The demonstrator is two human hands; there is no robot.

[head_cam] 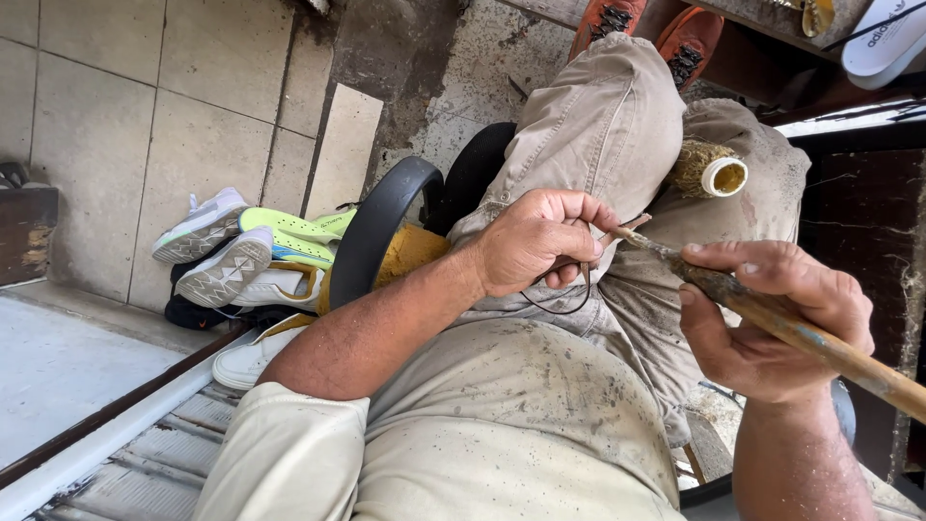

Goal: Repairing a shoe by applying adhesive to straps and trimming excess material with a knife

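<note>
The left hand (535, 241) is curling into a near fist over the lap, its fingers pinching the thin tip of a stick (791, 328) together with a dark loop of cord (559, 301) that is hanging just below the knuckles. The right hand (772, 318) is wrapping around the same stick farther along, thumb on the near side and fingers lying across it, so both hands are gripping it. The stick is running from the left fingertips down toward the right edge of the view, its worn wooden end passing out of frame there. Between the two hands only a short stretch of stick is showing bare.

A small jar (711, 172) with a pale rim is resting on the trousers (598, 125) at the thigh, near the stick's tip but not touching it. Beyond the knees two orange shoes (651, 29) are sitting at the top edge, and a white sandal (883, 39) is lying in the top right corner. To the left, a heap of sneakers (241, 260) is lying against the tiled wall (145, 116), well apart from the hands. A black curved chair edge (381, 227) is sitting close under the left forearm, narrowing the room on that side; the open space is lying above the lap.
</note>
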